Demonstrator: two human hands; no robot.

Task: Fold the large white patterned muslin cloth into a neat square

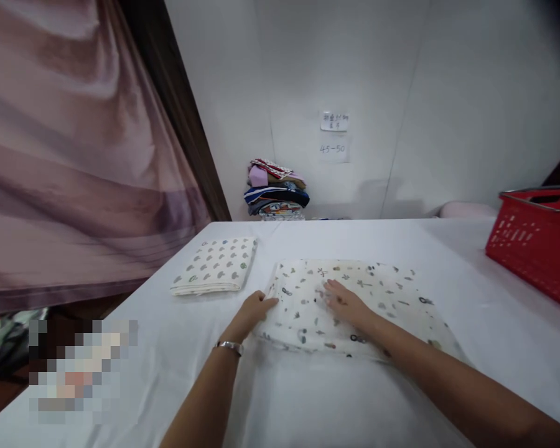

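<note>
A white cloth (308, 317) with small printed figures lies folded in a wide, flat rectangle on the white-covered table. At its left edge, my left hand (256, 309) pinches the fabric, thumb on top; its other fingers are partly hidden. A metal bracelet (228, 346) circles that wrist. My right hand (345, 303) rests flat on the upper middle of the cloth, fingers stretched out. To the left lies a second white cloth (217, 264) with a grey mushroom-like print, folded into a neat square, apart from both hands.
The white table (168, 367) stretches to the far wall. A red basket (536, 236) stands at the right edge. Behind the table rises a stack of folded clothes (277, 193), with paper signs (335, 149) on the wall. A pink curtain (74, 155) hangs at left; a pixelated patch covers the lower left.
</note>
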